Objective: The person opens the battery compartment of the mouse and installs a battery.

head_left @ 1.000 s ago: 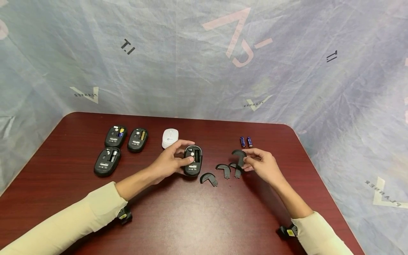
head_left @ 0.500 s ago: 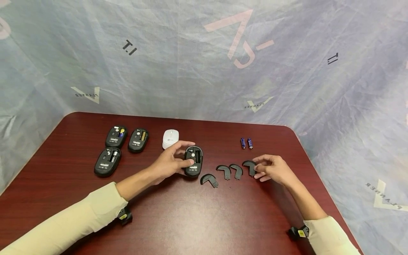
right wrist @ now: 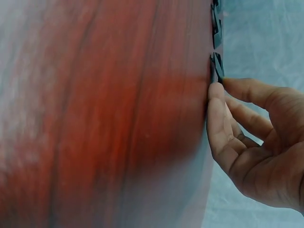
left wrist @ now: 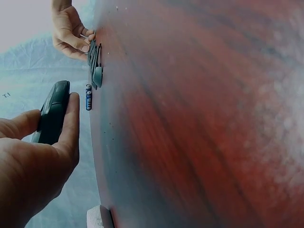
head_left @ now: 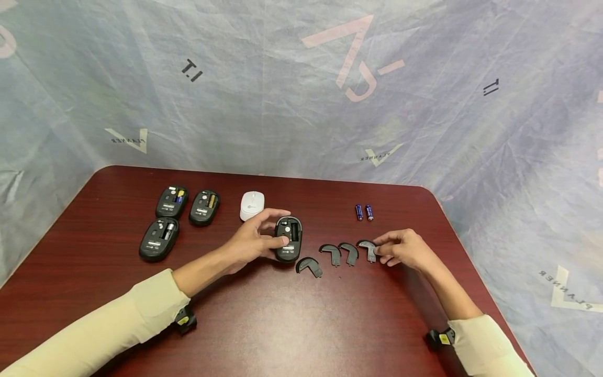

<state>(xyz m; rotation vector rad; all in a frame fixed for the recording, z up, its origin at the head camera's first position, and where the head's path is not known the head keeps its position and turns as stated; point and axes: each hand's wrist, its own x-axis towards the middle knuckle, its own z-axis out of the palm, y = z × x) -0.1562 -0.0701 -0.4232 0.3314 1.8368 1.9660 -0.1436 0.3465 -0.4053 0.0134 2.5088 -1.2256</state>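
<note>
A black computer mouse is in my left hand, its underside up and its battery slot bare. In the left wrist view, thumb and fingers grip this mouse from both sides, off the table. My right hand pinches the edge of a black battery cover, low at the table surface. Seen from the right wrist, thumb and forefinger meet at that cover. Three more covers lie in a row to its left: one, another and the leftmost.
Two blue batteries lie behind the right hand. A white mouse sits behind the left hand. At the left are three upturned black mice, the front one with a silver battery inside. A fabric backdrop hangs behind the table.
My right hand has carried the battery cover right and down, from over another cover to the end of the row, where it now lies flatter. The left hand's mouse has barely shifted.
</note>
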